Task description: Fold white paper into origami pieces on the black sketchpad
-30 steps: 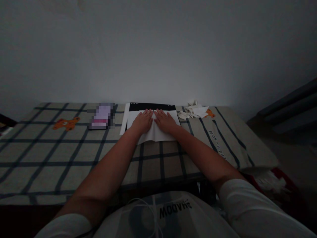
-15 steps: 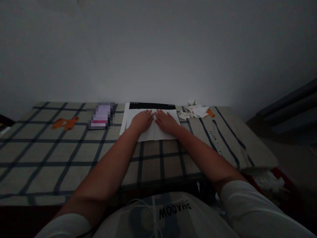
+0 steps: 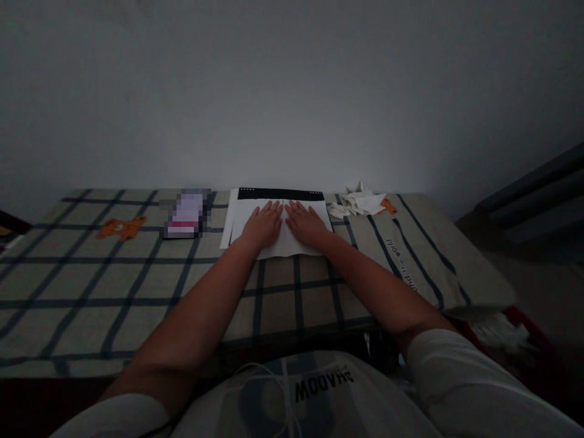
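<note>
A sheet of white paper point(image 3: 283, 248) with a crease down its middle lies on the table in front of me. My left hand point(image 3: 264, 225) rests flat on its left half, fingers stretched out. On the right half lies my right hand point(image 3: 305, 224), also flat, its fingertips near the crease and close to those of the left. Beneath the paper is a flat item with a black strip point(image 3: 280, 194) along the far edge and white margins showing at the left. Neither hand grips anything; the paper under the palms is hidden.
A phone point(image 3: 186, 213), blurred out, lies left of the paper. Crumpled and folded paper scraps point(image 3: 362, 202) sit to the right. A checked cloth point(image 3: 137, 274) with orange bear prints covers the table, which stands against a wall point(image 3: 283, 91). A red bin point(image 3: 524, 334) is at lower right.
Both hands have stayed flat on the paper, the left shifting very slightly towards the far edge. The paper's near edge has moved a little away from me.
</note>
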### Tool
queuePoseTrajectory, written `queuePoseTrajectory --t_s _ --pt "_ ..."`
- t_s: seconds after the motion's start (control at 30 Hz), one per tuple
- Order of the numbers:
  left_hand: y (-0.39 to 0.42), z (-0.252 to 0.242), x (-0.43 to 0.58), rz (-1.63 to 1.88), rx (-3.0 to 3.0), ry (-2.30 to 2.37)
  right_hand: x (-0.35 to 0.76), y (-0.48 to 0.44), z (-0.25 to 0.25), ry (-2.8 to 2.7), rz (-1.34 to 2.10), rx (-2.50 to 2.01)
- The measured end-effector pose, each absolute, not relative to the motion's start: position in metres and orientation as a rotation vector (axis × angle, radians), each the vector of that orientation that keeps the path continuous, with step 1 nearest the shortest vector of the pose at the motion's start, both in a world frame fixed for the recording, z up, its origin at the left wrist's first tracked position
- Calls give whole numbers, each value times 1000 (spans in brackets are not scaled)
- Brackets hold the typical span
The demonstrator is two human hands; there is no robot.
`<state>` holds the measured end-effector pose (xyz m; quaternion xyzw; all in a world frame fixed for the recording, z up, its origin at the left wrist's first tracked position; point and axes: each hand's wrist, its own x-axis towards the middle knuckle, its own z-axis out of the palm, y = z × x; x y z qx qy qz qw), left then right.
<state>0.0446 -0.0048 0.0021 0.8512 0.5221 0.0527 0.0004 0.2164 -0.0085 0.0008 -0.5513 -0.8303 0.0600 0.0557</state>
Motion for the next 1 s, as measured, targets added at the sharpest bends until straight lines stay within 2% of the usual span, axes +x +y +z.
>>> queuePoseTrajectory --t_s 1.0 --pt "-9 2 50 223 2650 1708 214 -10 2 -2484 207 -1693"
